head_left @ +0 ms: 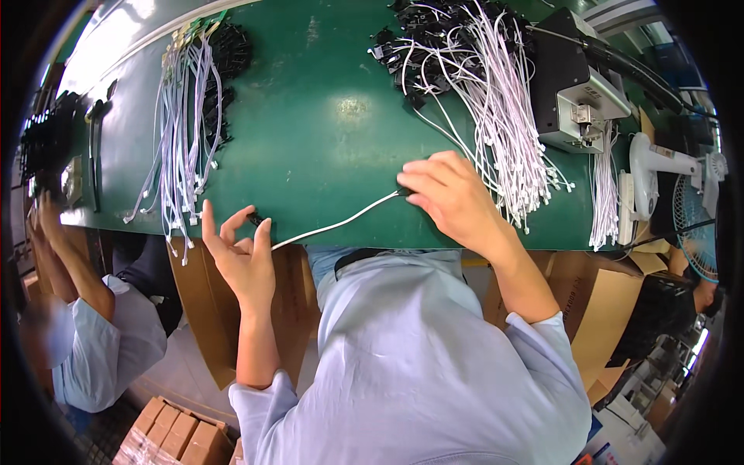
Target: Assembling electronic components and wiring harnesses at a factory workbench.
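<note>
The right hand [457, 203], fingers nearly together, pinches a black end [404, 191]; the left hand [246, 263], half open, loosely steadies the white cable [341, 225] between them. Best keep it slack.

I see only part of the small black plastic piece [256, 219] in the left hand [245, 260] — and, over my remote feed, the tiny dark end piece [403, 191] at the right hand [452, 198] is too small to identify. The tangled heap of black plastic parts [430, 35] runs off the top edge, the brown cardboard boxes [177, 432] off the bottom. Blur covers the head of a co-worker in pale blue [116, 349].
</note>
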Demonstrator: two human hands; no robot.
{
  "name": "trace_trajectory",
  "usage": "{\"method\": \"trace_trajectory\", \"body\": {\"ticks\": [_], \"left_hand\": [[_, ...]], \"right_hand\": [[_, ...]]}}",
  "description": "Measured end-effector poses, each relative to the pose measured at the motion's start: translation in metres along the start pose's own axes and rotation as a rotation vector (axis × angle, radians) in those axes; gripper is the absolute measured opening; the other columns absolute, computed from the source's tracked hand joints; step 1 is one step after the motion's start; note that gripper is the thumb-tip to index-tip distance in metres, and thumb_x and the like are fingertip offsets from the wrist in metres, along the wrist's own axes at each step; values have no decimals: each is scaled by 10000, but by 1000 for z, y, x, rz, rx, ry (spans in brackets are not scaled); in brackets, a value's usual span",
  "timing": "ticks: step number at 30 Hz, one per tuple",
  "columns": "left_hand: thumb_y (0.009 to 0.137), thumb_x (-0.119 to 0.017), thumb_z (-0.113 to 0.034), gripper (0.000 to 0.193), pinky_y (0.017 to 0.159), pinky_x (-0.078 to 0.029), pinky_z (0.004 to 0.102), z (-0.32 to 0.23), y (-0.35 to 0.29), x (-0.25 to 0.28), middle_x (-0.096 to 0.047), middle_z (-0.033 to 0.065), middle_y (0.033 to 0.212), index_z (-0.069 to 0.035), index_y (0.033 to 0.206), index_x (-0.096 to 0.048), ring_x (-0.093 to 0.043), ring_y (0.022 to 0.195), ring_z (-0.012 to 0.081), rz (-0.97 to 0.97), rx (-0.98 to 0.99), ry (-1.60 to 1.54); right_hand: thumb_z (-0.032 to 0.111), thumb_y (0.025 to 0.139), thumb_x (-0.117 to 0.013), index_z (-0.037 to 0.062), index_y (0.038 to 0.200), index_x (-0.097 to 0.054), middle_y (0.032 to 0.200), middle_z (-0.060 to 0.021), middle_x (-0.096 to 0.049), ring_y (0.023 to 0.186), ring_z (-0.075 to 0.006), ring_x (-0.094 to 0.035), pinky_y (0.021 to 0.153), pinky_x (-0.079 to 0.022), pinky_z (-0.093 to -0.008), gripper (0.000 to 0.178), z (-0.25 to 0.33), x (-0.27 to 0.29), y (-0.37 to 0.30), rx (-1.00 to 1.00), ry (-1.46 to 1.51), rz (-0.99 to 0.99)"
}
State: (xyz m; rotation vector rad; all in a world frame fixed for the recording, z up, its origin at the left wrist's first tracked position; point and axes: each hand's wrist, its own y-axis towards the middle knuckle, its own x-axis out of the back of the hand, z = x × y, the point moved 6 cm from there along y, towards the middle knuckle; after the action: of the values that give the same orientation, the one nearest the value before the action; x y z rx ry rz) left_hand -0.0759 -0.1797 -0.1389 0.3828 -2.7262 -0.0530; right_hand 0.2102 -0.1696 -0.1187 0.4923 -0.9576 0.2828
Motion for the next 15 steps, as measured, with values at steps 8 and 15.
{"method": "trace_trajectory", "body": {"ticks": [8, 15], "left_hand": [[700, -739, 50, 403, 786, -514, 302, -69, 16, -59, -665, 141, 1042, 10, 1082, -616, -642, 884, 214, 496, -439, -66], [674, -752, 51, 314, 808, -532, 315, -71, 21, -148, -668, 132, 1044, 1, 964, -642, -664, 922, 240, 905, -647, -16]], "right_hand": [[143, 732, -694, 85, 952, -663, 948, 0, -637, 905, -173, -574, 766, -414, -320, 230, 2, 0, -1, 100, -57, -81], [200, 702, -748, 89, 1030, -668, 1170, -25, -609, 1132, -206, -520, 901, -401, -387, 355, 4, 0, -25, -28, -107, -19]]}}
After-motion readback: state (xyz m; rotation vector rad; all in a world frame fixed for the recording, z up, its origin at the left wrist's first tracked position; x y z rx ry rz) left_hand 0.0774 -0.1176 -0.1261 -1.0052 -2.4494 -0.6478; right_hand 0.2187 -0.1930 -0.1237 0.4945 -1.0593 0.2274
